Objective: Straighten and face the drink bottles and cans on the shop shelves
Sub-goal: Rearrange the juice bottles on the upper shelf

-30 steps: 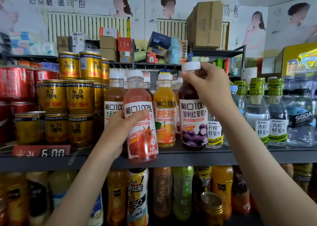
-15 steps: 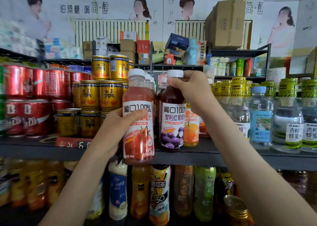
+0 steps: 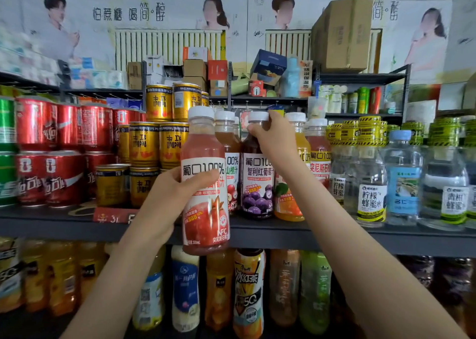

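My left hand [image 3: 164,204] grips a red pomegranate juice bottle [image 3: 204,217] with a white cap, held upright in front of the grey shelf's [image 3: 334,238] front edge, label facing me. My right hand [image 3: 273,135] grips the neck of a dark grape juice bottle [image 3: 256,191] standing on the shelf. A hawthorn juice bottle [image 3: 230,168] stands between the two, further back. To the right of the grape bottle stand an orange juice bottle [image 3: 288,202] and another red juice bottle [image 3: 319,155].
Stacked gold cans [image 3: 144,145] and red cola cans [image 3: 51,176] fill the shelf's left side. Clear water and honey-drink bottles [image 3: 371,184] crowd the right. The lower shelf holds several tea and juice bottles [image 3: 248,292]. Boxes sit on the racks behind.
The view has shifted left. My right hand has set the grape bottle further left, beside the hawthorn bottle. My left hand still holds the pomegranate bottle in front of the shelf.
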Demonstrator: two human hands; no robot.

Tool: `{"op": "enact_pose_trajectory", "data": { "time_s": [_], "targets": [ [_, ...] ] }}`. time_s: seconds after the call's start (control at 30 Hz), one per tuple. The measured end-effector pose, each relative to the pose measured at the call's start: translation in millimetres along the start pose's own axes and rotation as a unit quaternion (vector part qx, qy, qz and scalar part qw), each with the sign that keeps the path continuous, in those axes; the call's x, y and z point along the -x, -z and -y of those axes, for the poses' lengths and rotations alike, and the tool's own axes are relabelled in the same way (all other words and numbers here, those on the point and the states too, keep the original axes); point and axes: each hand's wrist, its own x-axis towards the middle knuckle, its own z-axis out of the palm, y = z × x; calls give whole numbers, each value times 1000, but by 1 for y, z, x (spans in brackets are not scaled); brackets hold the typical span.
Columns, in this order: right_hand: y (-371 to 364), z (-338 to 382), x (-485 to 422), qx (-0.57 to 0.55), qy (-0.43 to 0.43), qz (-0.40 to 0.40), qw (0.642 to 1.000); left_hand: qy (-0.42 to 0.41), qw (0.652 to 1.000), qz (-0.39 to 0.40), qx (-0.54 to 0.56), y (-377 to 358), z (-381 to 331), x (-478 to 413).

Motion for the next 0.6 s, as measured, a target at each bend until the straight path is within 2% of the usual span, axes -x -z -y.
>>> {"op": "enact_pose_trajectory", "data": {
  "time_s": [0.1, 0.23, 0.37, 0.43, 0.6],
  "targets": [
    [9, 7, 12, 51, 41, 23, 998, -11, 1000, 13, -1, -5, 2, -2],
    [31, 26, 34, -67, 89, 19, 994, -17, 999, 44, 14, -19, -1, 1],
    [55, 22, 45, -94, 22, 145, 985, -44, 994, 98, 2, -44, -6, 5],
    [66, 17, 51, -124, -16, 184, 975, -62, 989, 133, -15, -60, -9, 6],
    [102, 7, 59, -226, -38, 109, 967, -101, 977, 185, -23, -105, -17, 6]
  ]
}}
